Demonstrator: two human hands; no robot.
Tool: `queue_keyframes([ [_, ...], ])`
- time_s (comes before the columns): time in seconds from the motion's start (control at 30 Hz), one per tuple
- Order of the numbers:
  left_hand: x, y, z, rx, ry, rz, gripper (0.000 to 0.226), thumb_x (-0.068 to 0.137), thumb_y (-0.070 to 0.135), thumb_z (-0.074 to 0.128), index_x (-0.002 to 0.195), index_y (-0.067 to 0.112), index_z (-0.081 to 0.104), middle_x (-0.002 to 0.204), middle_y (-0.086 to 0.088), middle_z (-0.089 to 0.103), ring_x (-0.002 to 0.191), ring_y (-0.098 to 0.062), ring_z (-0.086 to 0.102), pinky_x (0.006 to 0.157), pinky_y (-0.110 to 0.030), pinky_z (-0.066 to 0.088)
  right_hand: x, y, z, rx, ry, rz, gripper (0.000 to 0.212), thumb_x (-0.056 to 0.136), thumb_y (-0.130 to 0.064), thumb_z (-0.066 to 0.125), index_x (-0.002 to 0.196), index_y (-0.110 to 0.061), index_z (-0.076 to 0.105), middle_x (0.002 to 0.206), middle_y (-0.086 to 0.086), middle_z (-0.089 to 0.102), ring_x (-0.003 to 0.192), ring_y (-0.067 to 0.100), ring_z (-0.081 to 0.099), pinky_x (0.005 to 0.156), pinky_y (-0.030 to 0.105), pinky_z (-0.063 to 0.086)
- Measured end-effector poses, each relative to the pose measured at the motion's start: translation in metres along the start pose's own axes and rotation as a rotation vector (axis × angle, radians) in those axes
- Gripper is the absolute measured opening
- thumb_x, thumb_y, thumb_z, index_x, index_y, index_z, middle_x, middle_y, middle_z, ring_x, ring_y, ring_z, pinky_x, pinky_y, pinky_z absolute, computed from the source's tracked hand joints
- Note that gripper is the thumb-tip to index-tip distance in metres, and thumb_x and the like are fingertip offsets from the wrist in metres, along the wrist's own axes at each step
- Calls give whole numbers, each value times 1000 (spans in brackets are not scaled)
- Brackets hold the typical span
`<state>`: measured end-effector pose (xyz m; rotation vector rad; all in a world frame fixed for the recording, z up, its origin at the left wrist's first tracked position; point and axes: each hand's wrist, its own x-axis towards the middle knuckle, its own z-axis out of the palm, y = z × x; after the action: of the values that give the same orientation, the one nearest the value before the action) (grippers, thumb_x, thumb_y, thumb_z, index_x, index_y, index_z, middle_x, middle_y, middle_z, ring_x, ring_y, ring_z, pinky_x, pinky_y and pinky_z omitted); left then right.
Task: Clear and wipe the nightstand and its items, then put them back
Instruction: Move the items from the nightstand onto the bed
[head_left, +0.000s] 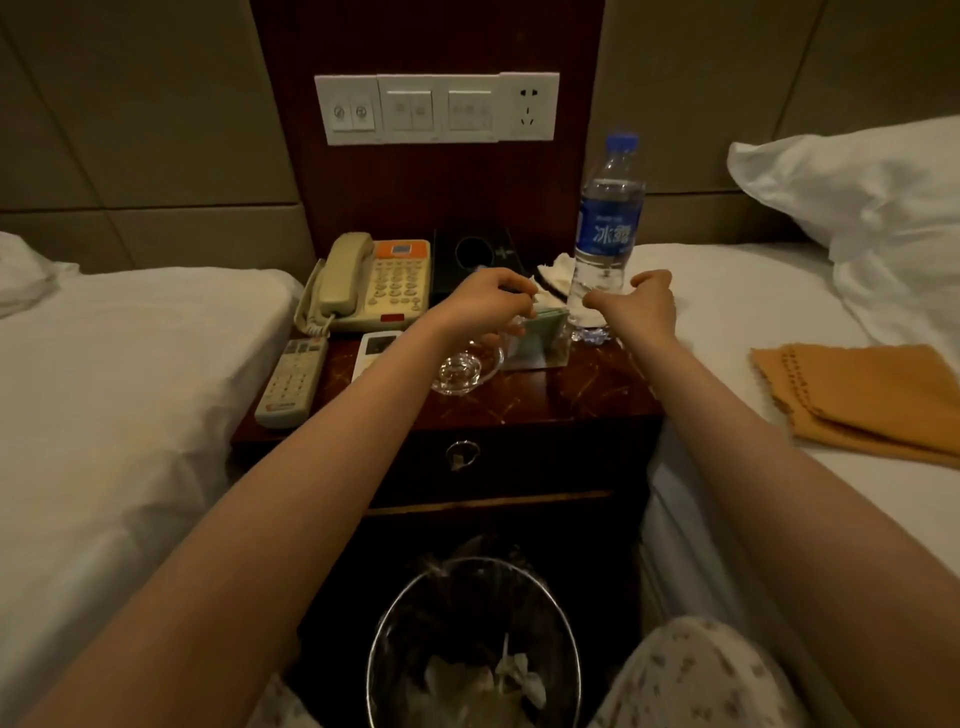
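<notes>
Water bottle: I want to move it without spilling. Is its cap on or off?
On. The blue cap sits on the neck of the water bottle, which stands upright on the nightstand.

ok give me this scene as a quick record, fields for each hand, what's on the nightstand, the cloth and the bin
left hand: fingers curled above the clear box; unclear if it holds anything
right hand: open, beside the base of the water bottle
nightstand: telephone, grey remote, white remote, glass ashtray, black tissue box, crumpled tissue
orange cloth: folded on the right bed, untouched
bin: on the floor in front, paper waste inside
</notes>
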<state>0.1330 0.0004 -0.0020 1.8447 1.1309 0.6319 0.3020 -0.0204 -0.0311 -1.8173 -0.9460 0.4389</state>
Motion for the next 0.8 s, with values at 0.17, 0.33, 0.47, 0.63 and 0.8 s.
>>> queue_keyframes([
  [0.17, 47, 8, -5, 176, 127, 72, 27, 94, 10, 51, 120, 12, 57, 119, -7, 58, 97, -18, 57, 68, -21, 45, 43, -6, 12, -14, -8, -17, 90, 69, -36, 79, 136, -4, 27, 141, 15, 40, 128, 32, 42, 103, 43, 40],
  [0.33, 98, 10, 0, 503, 102, 110, 29, 93, 12, 50, 121, 15, 57, 126, -7, 56, 112, -22, 53, 90, -32, 45, 62, 0, 25, 9, 11, -45, 81, 66, -38, 81, 128, -9, 39, 131, 9, 53, 120, 29, 52, 100, 45, 43],
  [0.47, 127, 8, 14, 977, -39, 74, 41, 95, 25, 50, 135, 23, 45, 141, -10, 41, 131, -33, 33, 105, -45, 29, 72, 8, 27, -36, 15, -86, 66, 66, -40, 80, 120, -13, 54, 122, 6, 63, 112, 26, 58, 90, 34, 44],
  [0.63, 146, -3, 31, 1325, -79, 53, 40, 96, 27, 50, 135, 29, 45, 146, -12, 31, 138, -37, 19, 113, -50, 13, 89, 14, 17, -30, -46, -123, 51, 68, -35, 79, 113, -17, 63, 115, 3, 67, 102, 17, 60, 79, 25, 42],
  [0.8, 151, -3, 30, 1220, 2, 68, 32, 91, 36, 54, 116, 17, 61, 127, -8, 50, 126, -32, 36, 109, -47, 21, 98, 20, 11, 52, -60, -110, 36, 69, -33, 79, 101, -22, 64, 100, -3, 66, 88, 11, 57, 80, 25, 45],
])
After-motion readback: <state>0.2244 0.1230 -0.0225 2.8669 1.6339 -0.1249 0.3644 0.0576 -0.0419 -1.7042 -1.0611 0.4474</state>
